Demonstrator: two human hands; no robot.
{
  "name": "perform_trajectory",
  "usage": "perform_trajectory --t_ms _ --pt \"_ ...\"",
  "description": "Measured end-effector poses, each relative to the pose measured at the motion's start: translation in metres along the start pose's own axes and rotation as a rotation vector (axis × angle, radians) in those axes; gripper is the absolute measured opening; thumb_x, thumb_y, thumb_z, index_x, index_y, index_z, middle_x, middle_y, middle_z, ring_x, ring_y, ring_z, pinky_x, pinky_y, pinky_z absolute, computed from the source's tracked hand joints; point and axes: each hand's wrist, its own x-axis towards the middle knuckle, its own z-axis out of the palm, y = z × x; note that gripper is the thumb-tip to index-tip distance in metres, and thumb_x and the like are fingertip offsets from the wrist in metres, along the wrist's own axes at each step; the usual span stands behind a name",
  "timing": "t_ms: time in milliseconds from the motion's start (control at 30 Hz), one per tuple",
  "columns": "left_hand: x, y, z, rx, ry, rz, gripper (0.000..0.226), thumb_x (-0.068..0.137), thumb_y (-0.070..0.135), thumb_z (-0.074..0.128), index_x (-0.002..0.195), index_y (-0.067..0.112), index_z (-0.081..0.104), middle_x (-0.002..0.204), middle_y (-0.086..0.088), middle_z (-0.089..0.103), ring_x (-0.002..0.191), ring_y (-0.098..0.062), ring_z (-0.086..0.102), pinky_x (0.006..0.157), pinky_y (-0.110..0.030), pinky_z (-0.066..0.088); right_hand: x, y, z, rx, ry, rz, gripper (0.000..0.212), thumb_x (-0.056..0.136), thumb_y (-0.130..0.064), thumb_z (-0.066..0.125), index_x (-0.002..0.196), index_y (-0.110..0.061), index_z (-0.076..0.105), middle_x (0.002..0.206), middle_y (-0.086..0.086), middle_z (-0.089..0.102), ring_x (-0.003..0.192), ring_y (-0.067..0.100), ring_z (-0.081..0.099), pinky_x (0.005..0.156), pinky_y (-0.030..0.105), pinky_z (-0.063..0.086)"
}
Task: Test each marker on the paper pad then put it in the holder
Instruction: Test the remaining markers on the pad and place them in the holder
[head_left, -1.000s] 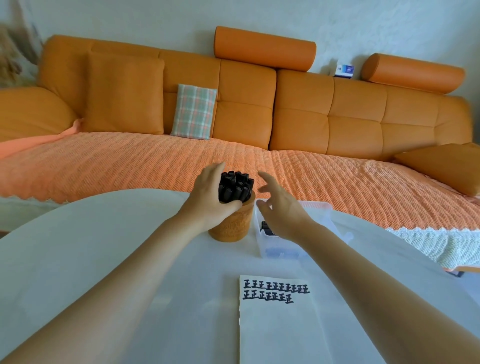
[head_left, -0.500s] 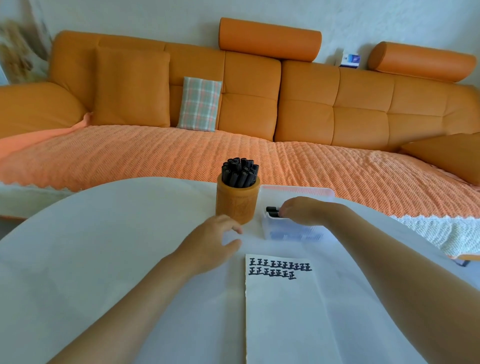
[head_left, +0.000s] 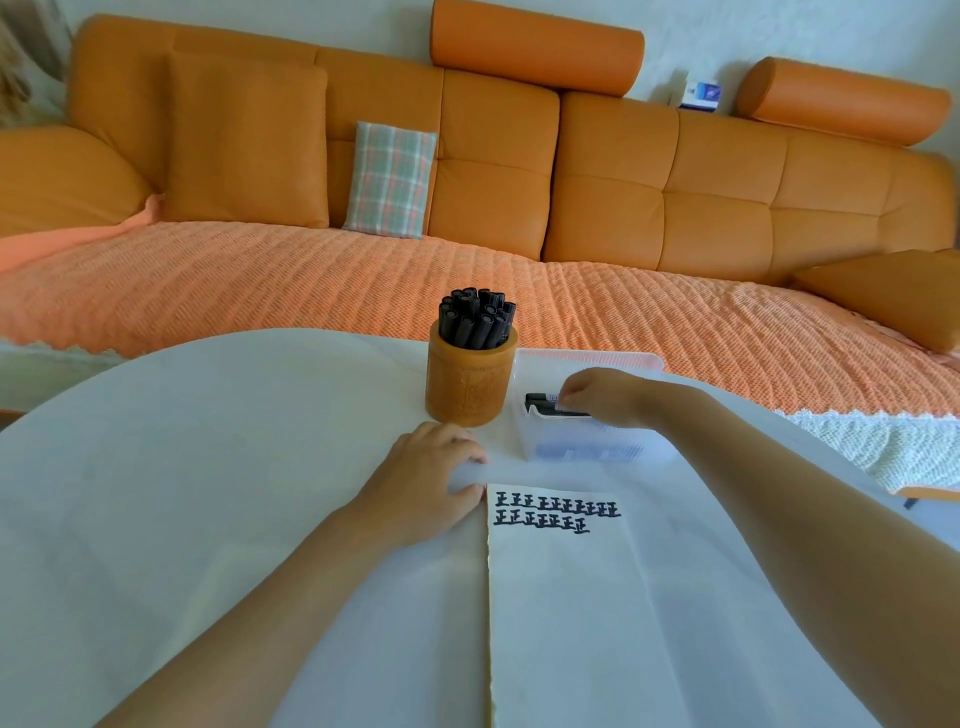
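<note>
A wooden holder (head_left: 470, 382) packed with several black markers (head_left: 475, 318) stands on the white table. To its right sits a clear plastic box (head_left: 582, 449) with black markers (head_left: 543, 405) lying inside. My right hand (head_left: 605, 397) reaches into the box, its fingertips pinched on the end of one marker. The paper pad (head_left: 563, 597), with two rows of black test marks (head_left: 556, 512) at its top, lies in front. My left hand (head_left: 426, 488) rests palm down on the table beside the pad's top left corner and holds nothing.
The round white table (head_left: 208, 467) ends just behind the holder and box. Beyond it runs an orange sofa (head_left: 623, 197) with a woven orange throw and a plaid cushion (head_left: 389, 179).
My left hand has left the holder and come down onto the table beside the pad. My right hand has dropped into the plastic box and closed its fingertips on a marker.
</note>
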Motion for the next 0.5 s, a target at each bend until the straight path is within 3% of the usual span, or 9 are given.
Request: perform_trajectory --t_ms 133,200,333,500 --pt "-0.002 0.002 -0.004 -0.03 -0.02 -0.035 0.032 0.091 0.034 0.057 0.123 0.032 0.058 0.128 0.019 0.052 0.124 -0.005 0.039 0.106 -0.028 0.03 -0.012 0.0 -0.008 -0.066 0.289 -0.054 0.028 0.104 -0.034 0.032 0.099 -0.031 0.06 0.078 -0.007 0.062 0.07 0.015 0.057 0.074 0.036 0.046" --pt "-0.002 0.005 -0.01 -0.099 -0.023 -0.079 0.037 0.091 0.031 0.056 0.128 0.034 0.054 0.13 0.019 0.053 0.124 -0.004 0.042 0.108 -0.03 0.034 -0.026 -0.004 -0.013 -0.021 0.349 -0.092 0.032 0.103 -0.037 0.031 0.094 -0.034 0.062 0.068 -0.009 0.059 0.063 0.015 0.055 0.073 0.04 0.045" --pt "0.002 0.021 -0.024 -0.255 0.061 -0.096 0.04 0.094 0.029 0.056 0.132 0.038 0.049 0.124 0.022 0.058 0.119 0.004 0.049 0.099 -0.024 0.04 -0.061 -0.018 -0.011 0.03 0.297 -0.204 0.033 0.102 -0.032 0.041 0.087 -0.019 0.067 0.069 0.004 0.06 0.063 0.019 0.05 0.061 0.036 0.04" --pt "0.001 0.048 -0.035 -0.356 0.114 -0.028 0.046 0.093 0.041 0.06 0.136 0.042 0.043 0.113 0.026 0.061 0.107 0.004 0.056 0.086 -0.022 0.046 -0.092 -0.025 0.021 0.031 0.216 -0.268 0.025 0.099 -0.048 0.048 0.093 -0.031 0.065 0.076 -0.007 0.062 0.068 0.008 0.055 0.064 0.031 0.044"
